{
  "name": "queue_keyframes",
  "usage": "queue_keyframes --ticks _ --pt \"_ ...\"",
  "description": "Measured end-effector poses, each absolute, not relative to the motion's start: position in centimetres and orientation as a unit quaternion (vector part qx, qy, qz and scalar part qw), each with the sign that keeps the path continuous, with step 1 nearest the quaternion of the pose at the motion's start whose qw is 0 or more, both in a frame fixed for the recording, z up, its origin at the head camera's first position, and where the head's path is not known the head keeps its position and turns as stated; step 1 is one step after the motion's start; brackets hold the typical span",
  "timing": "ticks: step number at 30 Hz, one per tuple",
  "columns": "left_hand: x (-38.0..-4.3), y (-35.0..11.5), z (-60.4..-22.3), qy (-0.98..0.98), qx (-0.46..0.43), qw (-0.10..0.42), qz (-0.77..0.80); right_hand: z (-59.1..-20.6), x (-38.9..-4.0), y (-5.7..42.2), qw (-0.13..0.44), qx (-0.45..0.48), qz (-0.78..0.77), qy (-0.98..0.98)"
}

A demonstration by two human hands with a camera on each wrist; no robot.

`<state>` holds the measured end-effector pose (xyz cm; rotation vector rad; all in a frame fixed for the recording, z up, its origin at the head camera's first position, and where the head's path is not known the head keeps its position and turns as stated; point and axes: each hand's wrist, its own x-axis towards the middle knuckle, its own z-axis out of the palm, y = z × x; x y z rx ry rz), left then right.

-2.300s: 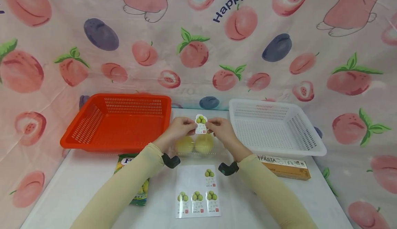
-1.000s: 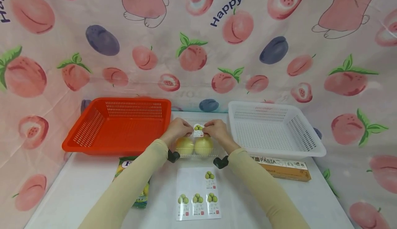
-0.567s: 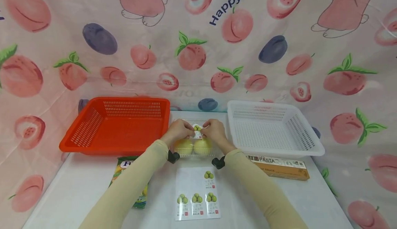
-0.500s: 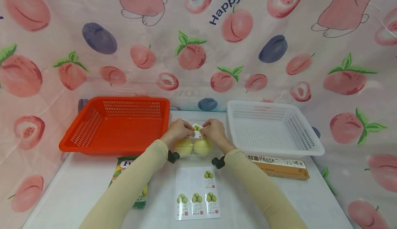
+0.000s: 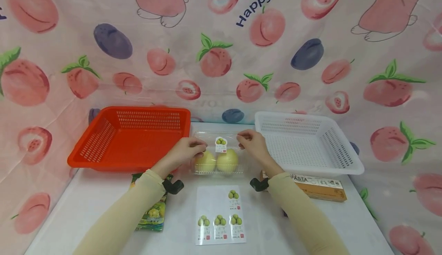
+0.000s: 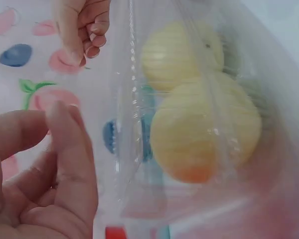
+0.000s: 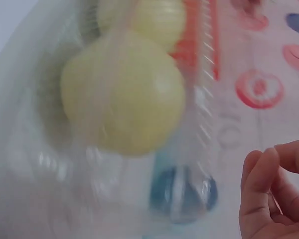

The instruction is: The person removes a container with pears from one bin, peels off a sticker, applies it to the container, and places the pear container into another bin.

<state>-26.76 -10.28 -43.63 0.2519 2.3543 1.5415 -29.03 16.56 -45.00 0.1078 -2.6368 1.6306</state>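
A clear plastic clamshell box with round pale-yellow fruits inside lies centrally on the table. A small white label printed with green fruit sits flat on its lid. My left hand is at the box's left edge, fingers loosely bent and holding nothing; in the left wrist view, thumb and fingertips stand beside the plastic. Near the lid's right side is my right hand, also without anything in it, its fingers relaxed. In front of the box lies a label sheet with several labels on it.
A red basket stands back left, a white basket back right. A green snack bag lies partly under my left forearm, and a pasta box partly behind my right forearm. A patterned cloth hangs behind.
The label, earlier pinched between both hands above the box, is now on the lid. Both hands have let go and moved apart, left hand leftward, right hand rightward.
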Motion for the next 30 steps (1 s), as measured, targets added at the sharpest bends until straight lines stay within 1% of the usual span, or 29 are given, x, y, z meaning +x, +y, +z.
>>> queue_keyframes --ticks 3,7,13,17,24,27,30 --pt "-25.2 -11.9 -43.7 0.815 0.110 0.152 0.548 -44.1 -28.6 18.5 0.034 0.033 0.543 -0.839" --pt "-22.8 -14.2 -43.9 0.787 0.123 0.160 0.583 -43.0 -27.9 21.7 0.067 0.021 0.564 -0.823" --pt "-20.1 -16.4 -44.7 0.792 0.101 0.156 0.581 -42.1 -25.9 27.4 0.133 -0.019 0.591 -0.796" --pt "-19.1 -16.8 -45.5 0.798 0.070 0.154 0.579 -41.7 -24.2 31.0 0.171 -0.082 0.557 -0.808" --pt "-17.6 -16.2 -46.1 0.778 0.066 0.188 0.595 -41.0 -22.2 37.2 0.257 -0.239 0.474 -0.808" --pt "-17.6 -16.0 -46.8 0.797 0.071 0.188 0.569 -41.2 -21.2 39.5 0.261 -0.275 0.456 -0.805" --pt "-17.8 -15.8 -47.8 0.807 0.070 0.184 0.557 -41.8 -20.5 41.4 0.235 -0.310 0.443 -0.808"
